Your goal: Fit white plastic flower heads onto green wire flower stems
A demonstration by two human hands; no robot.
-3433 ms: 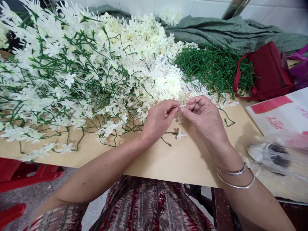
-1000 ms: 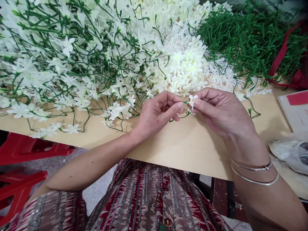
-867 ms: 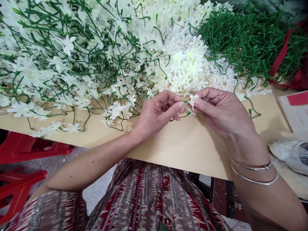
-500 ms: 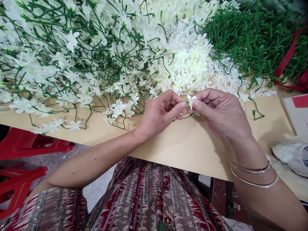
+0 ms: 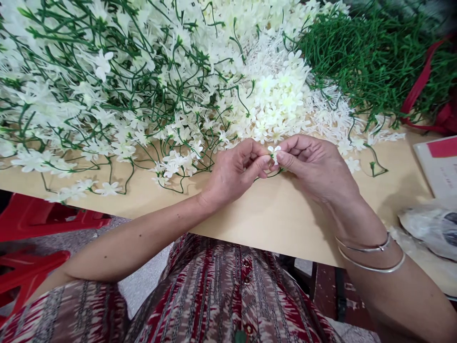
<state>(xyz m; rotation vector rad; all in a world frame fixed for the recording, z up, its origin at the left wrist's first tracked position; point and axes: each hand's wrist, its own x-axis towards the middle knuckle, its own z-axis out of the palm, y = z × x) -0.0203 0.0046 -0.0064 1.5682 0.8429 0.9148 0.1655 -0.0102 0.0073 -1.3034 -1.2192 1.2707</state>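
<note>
A small white artificial flower (image 5: 274, 151) shows between the fingertips of both hands, above the table's front part. My right hand (image 5: 317, 166) is closed in a pinch on the flower from the right. Closed as well, my left hand (image 5: 235, 171) meets it from the left, thumb and forefinger together at the flower's base. A thin green plastic stem (image 5: 273, 175) curves out below the fingers; where it joins the flower is hidden. Just beyond the hands lies a heap of loose white blossoms (image 5: 282, 97).
White flowers on green stems (image 5: 117, 95) pile up at the left and back. Bare green stems (image 5: 360, 62) are heaped at the back right, near a red ribbon (image 5: 421, 85). A booklet (image 5: 437, 169) and a plastic bag (image 5: 428, 228) lie right. Red stools (image 5: 43, 214) stand below left.
My right hand and the flower have shifted slightly left, partly with the whole view. More loose blossoms show beside the right hand. Both hands keep their pinch.
</note>
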